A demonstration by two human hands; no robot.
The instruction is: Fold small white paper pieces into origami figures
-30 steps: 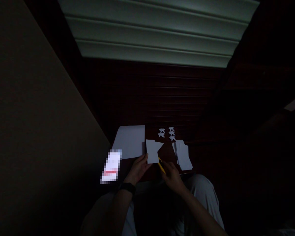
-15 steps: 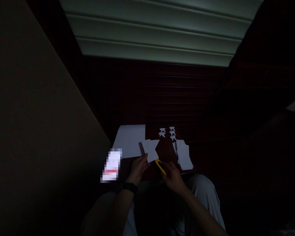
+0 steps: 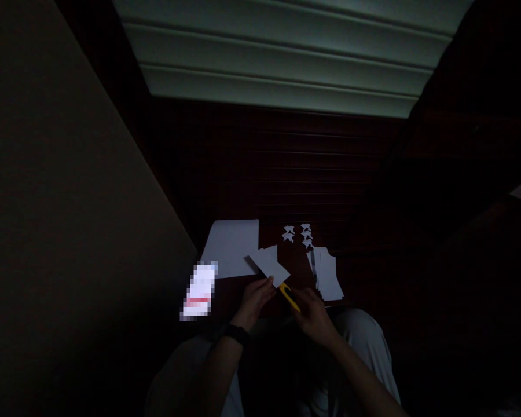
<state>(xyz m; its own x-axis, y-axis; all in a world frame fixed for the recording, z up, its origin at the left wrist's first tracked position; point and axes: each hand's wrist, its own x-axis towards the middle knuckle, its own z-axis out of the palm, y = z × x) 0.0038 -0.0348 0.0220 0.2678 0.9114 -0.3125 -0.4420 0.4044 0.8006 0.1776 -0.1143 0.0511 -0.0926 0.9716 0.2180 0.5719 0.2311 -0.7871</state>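
dim room; left hand [image 3: 252, 300] pinches a white paper piece [image 3: 271, 266]; right hand [image 3: 311, 310] grips a yellow cutter [image 3: 289, 296] touching its edge; small paper cutouts [image 3: 297, 233] lie beyond

The big sheet [image 3: 232, 246] is looking white. Just right of it, the small paper piece [image 3: 271, 267] is looking white too, and the tool [image 3: 290, 296] under that is shining yellow. Farther right of the big sheet, the little cut-out shapes [image 3: 297, 234] and the paper stack [image 3: 330, 279] are showing white. The table [image 3: 295, 174] around the sheet is looking dark red-brown with thin lines. The watch [image 3: 237, 334] below the sheet is looking black.
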